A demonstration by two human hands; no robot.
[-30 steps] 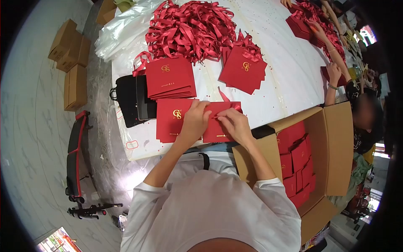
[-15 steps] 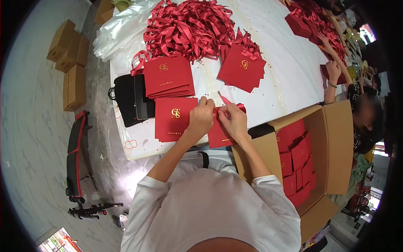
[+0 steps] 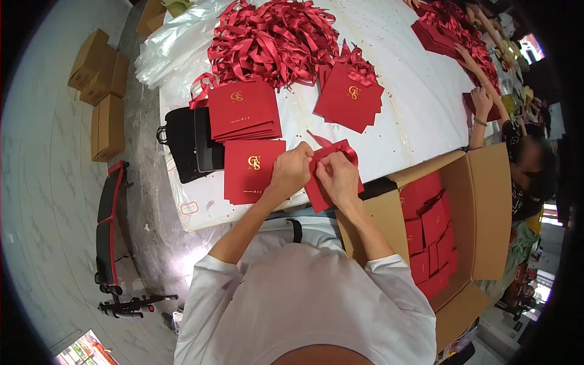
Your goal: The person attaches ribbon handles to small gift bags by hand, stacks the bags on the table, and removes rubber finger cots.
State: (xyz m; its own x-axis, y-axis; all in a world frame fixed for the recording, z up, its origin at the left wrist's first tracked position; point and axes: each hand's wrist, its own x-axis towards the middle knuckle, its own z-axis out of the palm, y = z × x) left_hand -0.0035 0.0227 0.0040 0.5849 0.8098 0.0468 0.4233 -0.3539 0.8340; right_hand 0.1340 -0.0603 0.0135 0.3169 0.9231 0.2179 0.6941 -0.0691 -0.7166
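Observation:
Between my two hands is a small red gift bag (image 3: 317, 193), turned at an angle over the table's front edge. My left hand (image 3: 291, 170) is closed, with thumb and fingertips pinching at the bag's upper left edge. On the bag's face my right hand (image 3: 338, 177) pinches a red satin ribbon (image 3: 349, 153), whose loop shows at the upper right; the exact grip is partly hidden by the fingers. A ribbon end sticks out above the bag. Left of my left hand lies a short stack of red bags (image 3: 246, 182) with a gold logo.
Behind are another stack of red bags (image 3: 243, 109), a fanned pile (image 3: 350, 100) and a heap of ribbons (image 3: 274, 42). A black pouch (image 3: 182, 143) lies left. An open carton (image 3: 486, 213) holding red bags stands right. Other people's arms (image 3: 480, 106) reach in far right.
The bag in my hands has tilted, its top swinging up and its right side lifting. My right hand stays pinched at it; my left hand has barely shifted.

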